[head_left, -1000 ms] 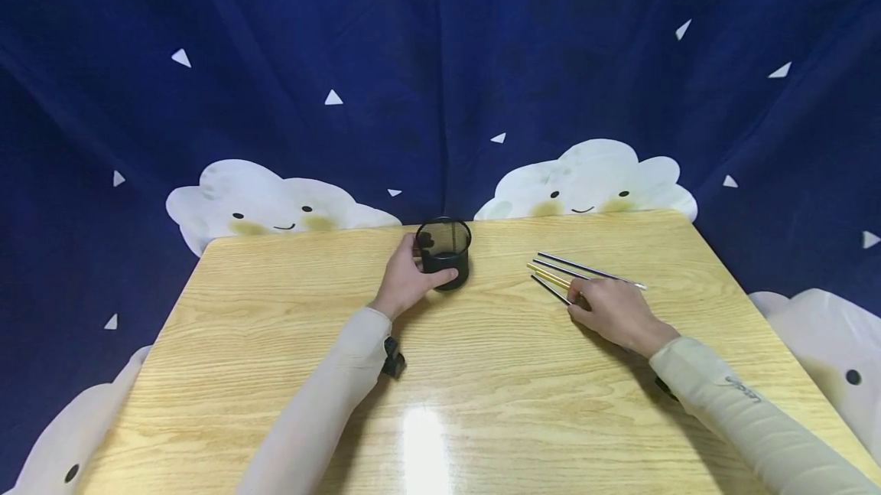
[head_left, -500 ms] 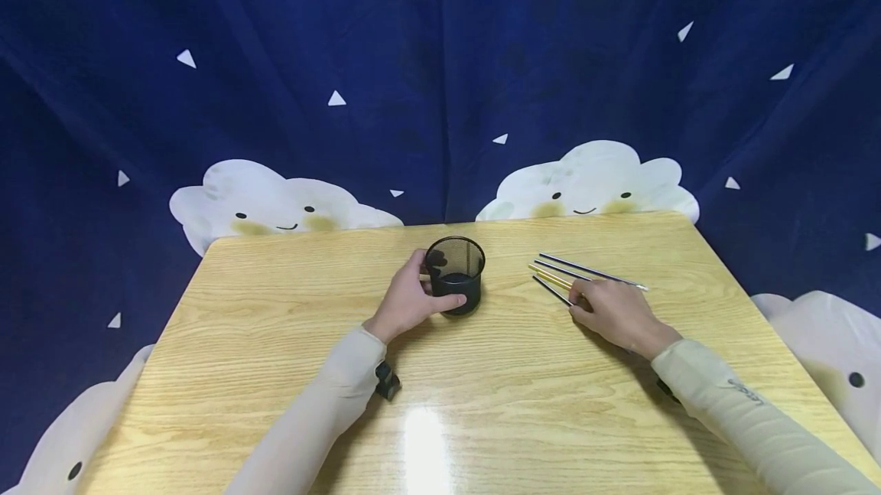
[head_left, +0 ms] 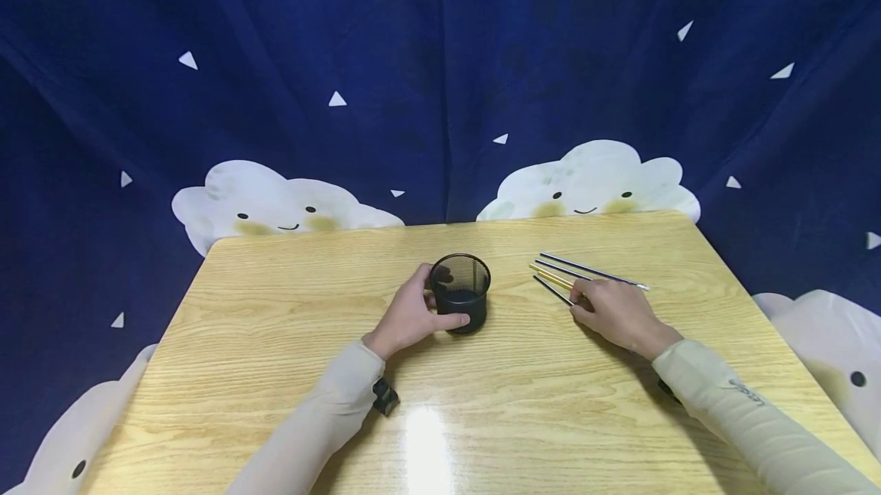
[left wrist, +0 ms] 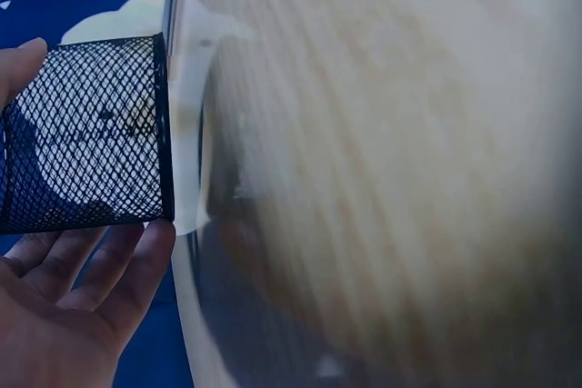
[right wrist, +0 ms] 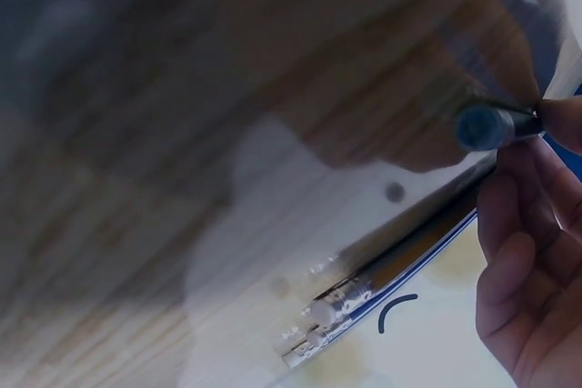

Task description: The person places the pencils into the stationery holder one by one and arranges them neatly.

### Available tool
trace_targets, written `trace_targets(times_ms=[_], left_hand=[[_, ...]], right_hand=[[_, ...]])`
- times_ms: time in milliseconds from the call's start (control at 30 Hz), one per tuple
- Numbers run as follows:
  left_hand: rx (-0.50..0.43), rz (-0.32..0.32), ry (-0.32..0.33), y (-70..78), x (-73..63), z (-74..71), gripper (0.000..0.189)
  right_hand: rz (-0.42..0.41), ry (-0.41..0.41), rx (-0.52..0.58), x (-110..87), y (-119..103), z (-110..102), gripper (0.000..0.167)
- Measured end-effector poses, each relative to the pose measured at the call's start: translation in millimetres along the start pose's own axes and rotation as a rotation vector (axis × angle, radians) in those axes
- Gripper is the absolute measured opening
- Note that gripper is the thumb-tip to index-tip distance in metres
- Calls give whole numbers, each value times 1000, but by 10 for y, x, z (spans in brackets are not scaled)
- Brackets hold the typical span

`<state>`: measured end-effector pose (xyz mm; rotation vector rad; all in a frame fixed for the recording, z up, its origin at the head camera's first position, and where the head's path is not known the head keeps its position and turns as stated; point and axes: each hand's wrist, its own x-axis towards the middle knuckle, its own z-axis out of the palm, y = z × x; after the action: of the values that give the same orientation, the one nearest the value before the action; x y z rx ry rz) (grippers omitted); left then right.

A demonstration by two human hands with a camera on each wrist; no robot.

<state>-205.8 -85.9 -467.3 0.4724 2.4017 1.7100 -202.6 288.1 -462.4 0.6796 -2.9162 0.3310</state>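
My left hand point(head_left: 413, 313) grips a black mesh pen holder point(head_left: 461, 311) around its side, thumb in front and fingers behind. The pen holder stands upright with its mouth up, near the middle of the table. In the left wrist view its mesh wall point(left wrist: 91, 134) shows between thumb and fingers. At the right, my right hand point(head_left: 616, 311) pinches a thin dark pencil point(head_left: 551, 290) between thumb and forefinger; its blue-green end point(right wrist: 482, 127) shows in the right wrist view. Beside it lie a yellow pencil point(head_left: 553, 276) and dark pencils point(head_left: 588, 268), partly hidden by that hand.
Both hands work over a light wood-grain table point(head_left: 310, 281). A dark blue curtain point(head_left: 385, 82) with printed white clouds hangs right behind its far edge. A bright reflection point(head_left: 425, 449) lies on the near part of the tabletop.
My left hand has brought the pen holder from near the far edge toward me and slightly right. The right hand has stayed at the pencils in nearly the same pose.
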Motion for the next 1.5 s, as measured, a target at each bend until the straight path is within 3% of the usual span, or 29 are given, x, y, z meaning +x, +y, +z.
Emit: trace_targets(times_ms=[300, 900, 1267, 1500], left_hand=[[14, 3, -18, -21, -53, 31, 78], [95, 21, -13, -46, -36, 50, 81], [83, 20, -19, -58, -43, 52, 83], [74, 28, -24, -57, -44, 43, 83]], right_hand=[[7, -6, -1, -1, -12, -9, 9], [0, 7, 1, 4, -5, -1, 7], [8, 21, 21, -14, -30, -24, 6], [23, 86, 93, 39, -94, -151, 4]])
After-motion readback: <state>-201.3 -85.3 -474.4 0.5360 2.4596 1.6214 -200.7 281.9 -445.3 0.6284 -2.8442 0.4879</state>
